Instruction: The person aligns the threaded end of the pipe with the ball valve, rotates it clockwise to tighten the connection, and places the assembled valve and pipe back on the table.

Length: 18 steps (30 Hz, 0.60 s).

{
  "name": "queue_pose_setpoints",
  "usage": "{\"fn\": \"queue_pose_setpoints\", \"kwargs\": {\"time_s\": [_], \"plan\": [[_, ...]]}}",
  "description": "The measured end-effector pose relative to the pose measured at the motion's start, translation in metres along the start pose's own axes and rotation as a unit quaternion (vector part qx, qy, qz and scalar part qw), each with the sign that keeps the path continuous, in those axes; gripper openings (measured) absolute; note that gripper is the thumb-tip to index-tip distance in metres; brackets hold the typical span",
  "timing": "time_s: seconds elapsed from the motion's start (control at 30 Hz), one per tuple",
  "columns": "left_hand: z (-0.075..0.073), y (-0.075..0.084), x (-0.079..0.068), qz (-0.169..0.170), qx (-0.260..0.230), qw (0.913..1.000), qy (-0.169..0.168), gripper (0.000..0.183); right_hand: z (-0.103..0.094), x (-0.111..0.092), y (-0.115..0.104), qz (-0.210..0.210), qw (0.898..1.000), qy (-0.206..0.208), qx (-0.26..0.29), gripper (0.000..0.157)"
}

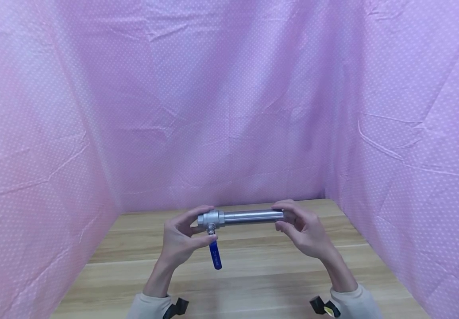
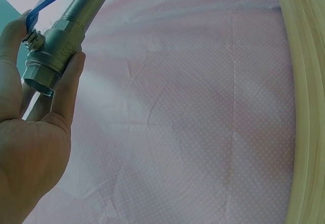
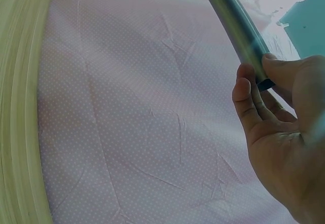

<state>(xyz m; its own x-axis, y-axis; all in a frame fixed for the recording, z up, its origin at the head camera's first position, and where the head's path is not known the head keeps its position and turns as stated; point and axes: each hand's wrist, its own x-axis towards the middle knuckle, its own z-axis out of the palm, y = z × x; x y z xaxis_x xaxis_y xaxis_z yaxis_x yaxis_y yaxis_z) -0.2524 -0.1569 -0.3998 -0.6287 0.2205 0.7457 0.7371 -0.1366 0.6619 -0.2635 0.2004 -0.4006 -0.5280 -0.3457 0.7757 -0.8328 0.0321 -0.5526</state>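
Observation:
A silver metal ball valve [image 1: 212,219] with a blue lever handle [image 1: 215,254] is joined to a straight steel pipe [image 1: 253,216]. Both hands hold this assembly up, nearly level, above the table. My left hand [image 1: 180,239] grips the valve body at its left end, thumb against the base of the blue lever, which points toward me. In the left wrist view the hex end of the valve [image 2: 41,77] sits between thumb and fingers. My right hand [image 1: 306,230] pinches the pipe's free end; the right wrist view shows the thumb and fingers around its dark open end [image 3: 265,85].
Below lies a wooden table [image 1: 249,274] with light grain. Pink dotted cloth [image 1: 221,110] hangs behind it and along both sides. Dark straps with small black blocks [image 1: 180,306] are on both wrists, over light sleeves.

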Motion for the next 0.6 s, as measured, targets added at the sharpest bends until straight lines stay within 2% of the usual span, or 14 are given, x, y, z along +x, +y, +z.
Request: {"fn": "queue_pose_setpoints", "kwargs": {"time_s": [0.6], "plan": [[0.0002,-0.0016,-0.001,-0.002,0.002,1.0,-0.002,0.069,0.0005,0.0001,-0.0022,-0.001,1.0,-0.008,0.011,0.05]]}}
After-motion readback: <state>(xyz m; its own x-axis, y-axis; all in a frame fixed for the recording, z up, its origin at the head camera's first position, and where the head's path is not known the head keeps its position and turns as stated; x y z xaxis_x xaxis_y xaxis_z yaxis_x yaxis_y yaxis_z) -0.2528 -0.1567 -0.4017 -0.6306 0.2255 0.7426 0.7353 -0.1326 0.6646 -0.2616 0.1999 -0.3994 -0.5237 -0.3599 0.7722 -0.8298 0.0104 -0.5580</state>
